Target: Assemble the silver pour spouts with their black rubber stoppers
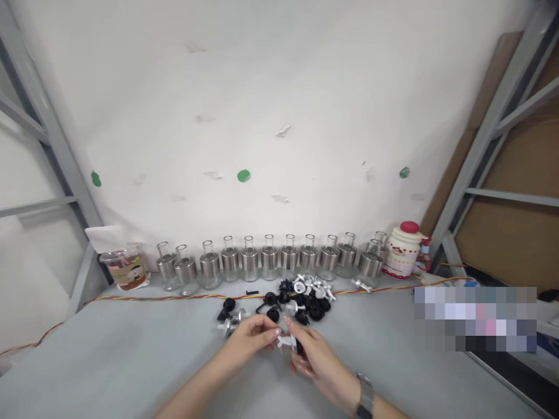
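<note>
So the little white spouted part (286,341) was up in the air over the near-middle of the grey surface (144,361), right between the person's two hands. The right hand (312,352) had it pinched between thumb and fingers, with something dark tucked against the palm side, too hidden to make out. The left hand (255,336) was right up beside it, thumb and forefinger drawn together at the spout end; honestly couldn't tell whether those fingertips were gripping it or just next to it. A watch (365,396) sat on the right wrist. Just past the hands there was a messy heap of black parts (317,311), with a bunch of white parts (312,286) piled at its back edge. A few silvery pieces (225,327) lay close by the left hand, and a thin black stick (252,292) lay on its own a bit farther back. Behind all that, a red and yellow twisted cord (144,298) ran across the surface, and then came a row of about a dozen glass bottles (209,265) with metal sleeves, all upright. A clear cup (126,270) with brownish liquid stood off the left end, and a cream jar (402,253) with a red knob on top stood at the right end, in front of a white wall (305,87).
</note>
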`<state>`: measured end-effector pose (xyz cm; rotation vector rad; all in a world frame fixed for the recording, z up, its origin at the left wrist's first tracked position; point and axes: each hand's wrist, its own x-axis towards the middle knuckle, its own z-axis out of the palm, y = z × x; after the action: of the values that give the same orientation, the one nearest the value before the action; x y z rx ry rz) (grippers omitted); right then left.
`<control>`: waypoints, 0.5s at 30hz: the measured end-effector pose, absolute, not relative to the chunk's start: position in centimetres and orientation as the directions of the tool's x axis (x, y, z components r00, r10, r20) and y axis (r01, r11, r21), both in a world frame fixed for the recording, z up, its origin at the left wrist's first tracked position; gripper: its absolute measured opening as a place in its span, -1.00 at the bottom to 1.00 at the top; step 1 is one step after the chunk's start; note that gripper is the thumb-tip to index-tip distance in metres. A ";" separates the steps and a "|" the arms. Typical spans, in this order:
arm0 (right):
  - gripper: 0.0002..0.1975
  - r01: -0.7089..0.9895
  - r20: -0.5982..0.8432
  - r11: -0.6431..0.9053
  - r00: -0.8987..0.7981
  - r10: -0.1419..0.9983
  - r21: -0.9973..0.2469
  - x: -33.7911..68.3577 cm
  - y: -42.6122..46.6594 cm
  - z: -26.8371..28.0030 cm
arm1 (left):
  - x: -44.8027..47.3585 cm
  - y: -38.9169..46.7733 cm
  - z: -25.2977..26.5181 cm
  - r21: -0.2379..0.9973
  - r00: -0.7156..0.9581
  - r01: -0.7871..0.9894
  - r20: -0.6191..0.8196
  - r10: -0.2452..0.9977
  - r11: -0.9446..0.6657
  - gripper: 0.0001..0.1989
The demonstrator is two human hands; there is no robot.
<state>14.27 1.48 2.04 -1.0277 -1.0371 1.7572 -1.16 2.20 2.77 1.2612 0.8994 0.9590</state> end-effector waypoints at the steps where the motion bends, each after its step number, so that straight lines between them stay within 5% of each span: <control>1: -0.56 -0.237 -0.233 -0.314 -0.316 0.920 -0.919 14.2 1.5 2.0 | -1.2 2.2 2.8 0.996 0.348 -0.076 -0.026 0.937 0.056 -0.75; 15: -0.62 -0.230 -0.243 -0.317 -0.299 0.923 -0.920 14.5 1.4 2.8 | -0.9 2.2 2.7 1.000 0.341 0.020 -0.022 0.940 0.016 -0.71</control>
<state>14.52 1.36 2.77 -1.0590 -1.0321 1.7412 -0.92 2.16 2.73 1.3523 0.9697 0.9280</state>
